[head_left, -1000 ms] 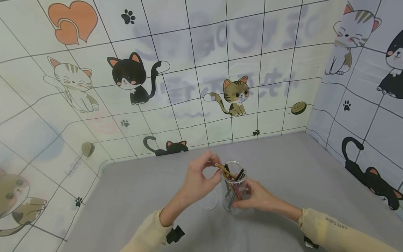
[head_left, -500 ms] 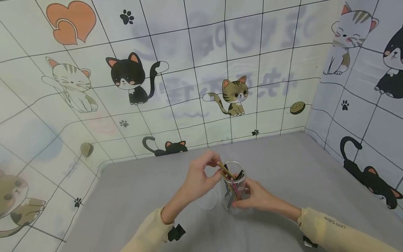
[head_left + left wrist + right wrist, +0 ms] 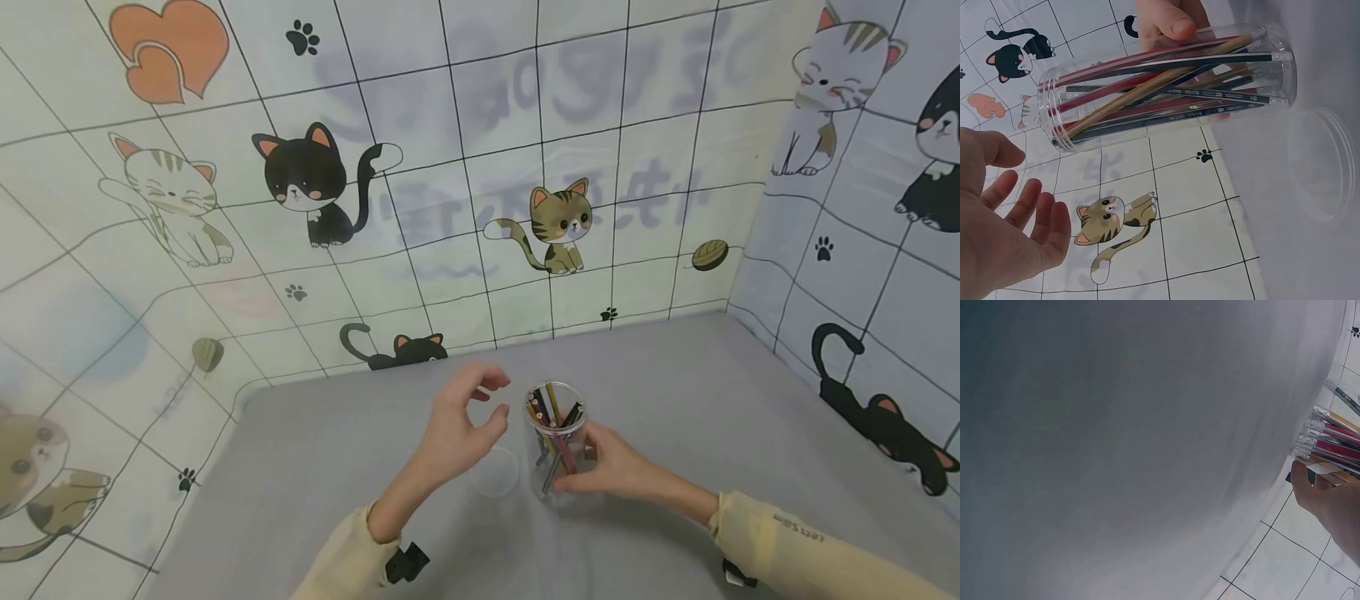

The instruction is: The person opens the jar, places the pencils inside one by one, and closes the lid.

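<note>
A clear plastic jar (image 3: pixel 537 467) stands upright on the grey table, with several pencils (image 3: pixel 1160 94) in yellow, red and black leaning inside it. My right hand (image 3: pixel 618 467) grips the jar low on its right side; in the right wrist view only part of that hand (image 3: pixel 1329 500) shows beside the pencils. To the left of the jar's mouth, my left hand (image 3: pixel 459 429) hovers with loosely bent fingers and a gap to the thumb. Nothing lies between those fingers (image 3: pixel 1041 219) in the left wrist view. A clear round lid (image 3: pixel 495 472) lies flat on the table, left of the jar.
The grey tabletop (image 3: pixel 337 450) ends at a white grid-patterned backdrop (image 3: pixel 450 292) printed with cats, which rises behind and at both sides. Each sleeve cuff carries a dark strap, such as the left strap (image 3: pixel 407 563).
A yellow pencil that my left hand pinched at the jar's rim now rests inside the jar. The left hand has let go and drawn back leftward. My right hand keeps its hold.
</note>
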Demonstrator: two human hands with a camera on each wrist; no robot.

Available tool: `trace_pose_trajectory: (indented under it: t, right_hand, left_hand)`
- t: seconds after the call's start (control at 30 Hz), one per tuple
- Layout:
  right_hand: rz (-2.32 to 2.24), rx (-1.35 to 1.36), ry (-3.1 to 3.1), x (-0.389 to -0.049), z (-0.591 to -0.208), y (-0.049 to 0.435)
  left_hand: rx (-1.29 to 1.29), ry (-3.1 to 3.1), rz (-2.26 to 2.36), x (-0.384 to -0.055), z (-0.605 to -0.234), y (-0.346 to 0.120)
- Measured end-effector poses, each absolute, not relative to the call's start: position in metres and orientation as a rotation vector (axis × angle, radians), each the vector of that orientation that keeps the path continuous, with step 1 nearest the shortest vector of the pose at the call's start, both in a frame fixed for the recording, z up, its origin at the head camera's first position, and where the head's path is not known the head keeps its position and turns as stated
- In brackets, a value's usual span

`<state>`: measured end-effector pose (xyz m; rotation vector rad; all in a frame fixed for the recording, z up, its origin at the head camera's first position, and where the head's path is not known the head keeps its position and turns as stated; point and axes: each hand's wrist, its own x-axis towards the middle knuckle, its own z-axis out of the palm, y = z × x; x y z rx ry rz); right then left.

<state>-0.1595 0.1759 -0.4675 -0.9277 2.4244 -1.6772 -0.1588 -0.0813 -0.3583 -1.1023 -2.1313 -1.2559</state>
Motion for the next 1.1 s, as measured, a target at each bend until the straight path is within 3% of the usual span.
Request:
trace_pose_trajectory:
  t: [1.1]
  right_hand:
    - [-1.676,-0.942,2.424,-0.159,-0.468,0.174]
  left_hand:
    - [-0.864,-2.492,-1.301,-0.157,-0.417,-0.114]
